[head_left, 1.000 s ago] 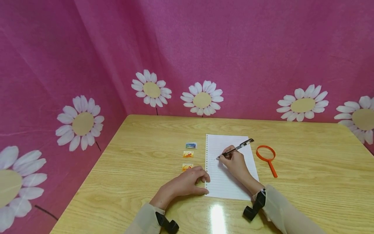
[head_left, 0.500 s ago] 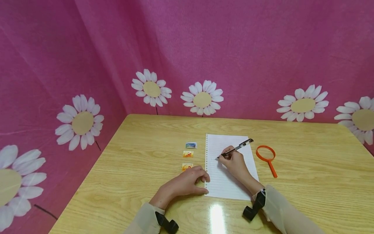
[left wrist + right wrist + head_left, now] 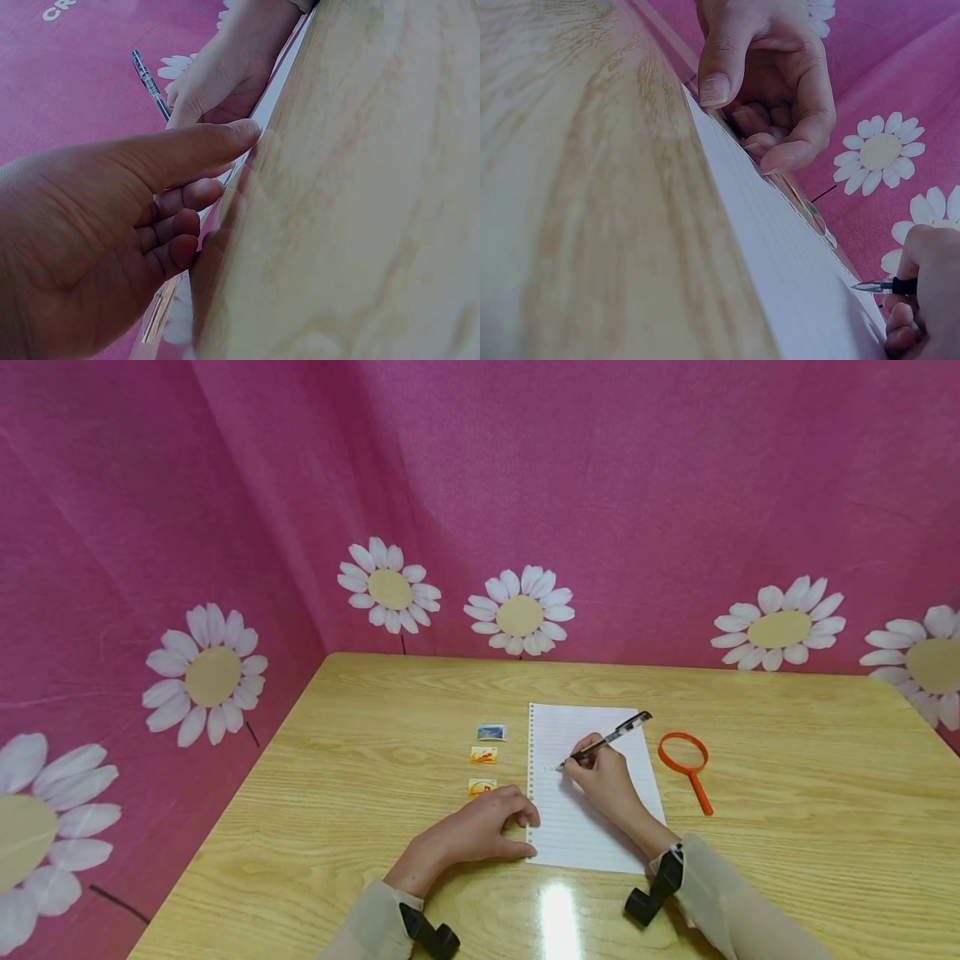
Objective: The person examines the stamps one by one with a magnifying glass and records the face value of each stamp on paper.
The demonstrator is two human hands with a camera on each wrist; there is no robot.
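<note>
A black-and-clear pen (image 3: 628, 725) is pinched in my right hand (image 3: 609, 783), its tip down on a lined white sheet (image 3: 585, 839) with a punched left edge. Faint small marks show just left of the tip. The right wrist view shows the pen's pointed tip (image 3: 871, 286) close to the paper. My left hand (image 3: 480, 827) rests at the sheet's lower left edge, thumb and fingertips touching it, the fingers loosely bent around nothing. Beyond that hand lies a small yellow stamp-like picture (image 3: 481, 787), partly covered by it.
Another yellow picture piece (image 3: 483, 755) and a blue one (image 3: 492, 732) lie in a column left of the sheet. An orange-red magnifying glass (image 3: 700, 793) lies to its right. The wooden table (image 3: 360, 760) ends at a pink flowered curtain (image 3: 600, 485).
The pen shifts very slightly at the same spot on the sheet, and its upper end tilts a little. My left hand stays in place.
</note>
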